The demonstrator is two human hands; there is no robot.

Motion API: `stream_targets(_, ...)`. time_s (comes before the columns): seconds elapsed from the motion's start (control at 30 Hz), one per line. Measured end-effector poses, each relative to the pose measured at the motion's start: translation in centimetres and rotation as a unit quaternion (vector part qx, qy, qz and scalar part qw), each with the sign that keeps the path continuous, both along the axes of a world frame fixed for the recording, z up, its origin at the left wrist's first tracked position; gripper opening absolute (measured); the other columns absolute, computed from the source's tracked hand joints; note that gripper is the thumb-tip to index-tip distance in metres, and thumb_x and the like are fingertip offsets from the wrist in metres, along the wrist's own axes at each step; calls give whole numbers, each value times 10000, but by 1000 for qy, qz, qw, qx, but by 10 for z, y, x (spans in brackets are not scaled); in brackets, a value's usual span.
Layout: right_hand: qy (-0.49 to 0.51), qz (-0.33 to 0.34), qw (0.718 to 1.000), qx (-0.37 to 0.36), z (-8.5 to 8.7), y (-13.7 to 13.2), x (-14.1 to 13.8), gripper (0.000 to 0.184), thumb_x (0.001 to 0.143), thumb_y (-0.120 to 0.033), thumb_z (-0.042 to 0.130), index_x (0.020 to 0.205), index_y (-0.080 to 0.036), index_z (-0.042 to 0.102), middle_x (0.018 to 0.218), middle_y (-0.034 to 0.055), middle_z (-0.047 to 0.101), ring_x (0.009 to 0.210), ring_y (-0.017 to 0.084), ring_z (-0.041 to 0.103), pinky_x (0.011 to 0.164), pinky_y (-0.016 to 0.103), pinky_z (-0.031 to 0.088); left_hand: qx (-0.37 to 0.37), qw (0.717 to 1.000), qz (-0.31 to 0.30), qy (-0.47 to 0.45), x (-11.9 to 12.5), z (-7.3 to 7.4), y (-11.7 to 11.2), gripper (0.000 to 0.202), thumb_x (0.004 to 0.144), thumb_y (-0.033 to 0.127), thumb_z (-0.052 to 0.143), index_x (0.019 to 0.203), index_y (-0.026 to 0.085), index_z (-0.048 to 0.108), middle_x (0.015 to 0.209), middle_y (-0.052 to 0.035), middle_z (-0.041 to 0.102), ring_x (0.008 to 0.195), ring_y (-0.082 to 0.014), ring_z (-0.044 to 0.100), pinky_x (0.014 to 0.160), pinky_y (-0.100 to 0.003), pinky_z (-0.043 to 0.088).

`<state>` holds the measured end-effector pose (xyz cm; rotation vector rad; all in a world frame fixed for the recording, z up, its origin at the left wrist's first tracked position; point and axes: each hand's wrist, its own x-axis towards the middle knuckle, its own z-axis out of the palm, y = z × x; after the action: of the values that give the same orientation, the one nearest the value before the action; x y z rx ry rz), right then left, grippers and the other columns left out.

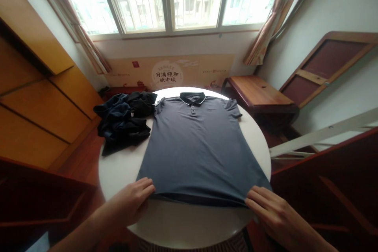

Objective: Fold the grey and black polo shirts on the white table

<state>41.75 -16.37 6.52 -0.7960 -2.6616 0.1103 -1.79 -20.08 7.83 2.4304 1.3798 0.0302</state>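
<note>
A dark grey-blue polo shirt [195, 149] lies spread face up on a round white table [174, 224]. Its black collar points toward the window, and its hem faces me. My left hand [137, 195] pinches the hem's left corner, fingers closed over the cloth. At the opposite corner my right hand [270, 206] grips the hem in the same way. The bottom edge is stretched between both hands, with a slight gap between front and back layers. Both sleeves lie out to the sides near the table's far edge.
A heap of dark clothes [122, 120] sits on the table's left side. Beyond the table are a wooden side table [260, 90] and a printed banner [189, 67] under the window. Orange cabinets [38, 130] stand left; a white bar [325, 132] slants at right.
</note>
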Motion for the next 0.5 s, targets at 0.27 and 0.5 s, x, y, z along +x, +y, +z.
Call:
stream_targets(0.27,38,-27,992,-116,20,117,-38,208,859,-100,472,912,-182,655,884,68,656,800,180,631,775,287,510,15,996,-74,-50,40,29,105,283,1011,315,425,895,208,660,876,-43,662,839,-170,645,795,-257,473)
stream_targets(0.5,-39,-269,954,-124,-2,305,-121,420,939,-232,467,1334,-150,585,1401,124,563,1275,245,522,1093,338,373,136,983,125,7,96,-16,326,356,977,197,396,1230,131,637,1291,-154,611,1212,-238,573,1034,-325,441)
